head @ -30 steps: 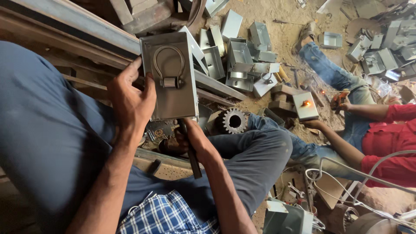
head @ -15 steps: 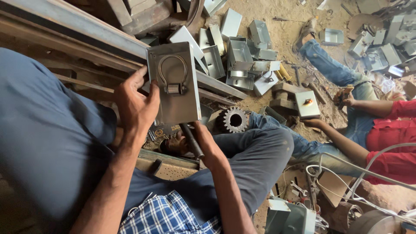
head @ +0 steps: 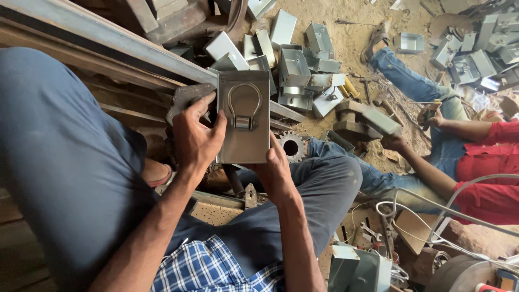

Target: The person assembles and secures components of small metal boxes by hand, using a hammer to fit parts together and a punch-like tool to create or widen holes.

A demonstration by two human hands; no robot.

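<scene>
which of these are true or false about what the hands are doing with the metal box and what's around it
1. Both hands hold the metal box: true. The left hand grips its left edge and the right hand its lower right corner, holding the metal box.
2. The box's wire handle is missing: false. A curved wire handle lies on its face.
3. A toothed gear lies on the ground beside the box: true, the gear is just right of it.
4. The nearby person wears a green shirt: false. The sleeve is red.
5. More metal boxes lie piled on the ground beyond: true, see the pile.
</scene>
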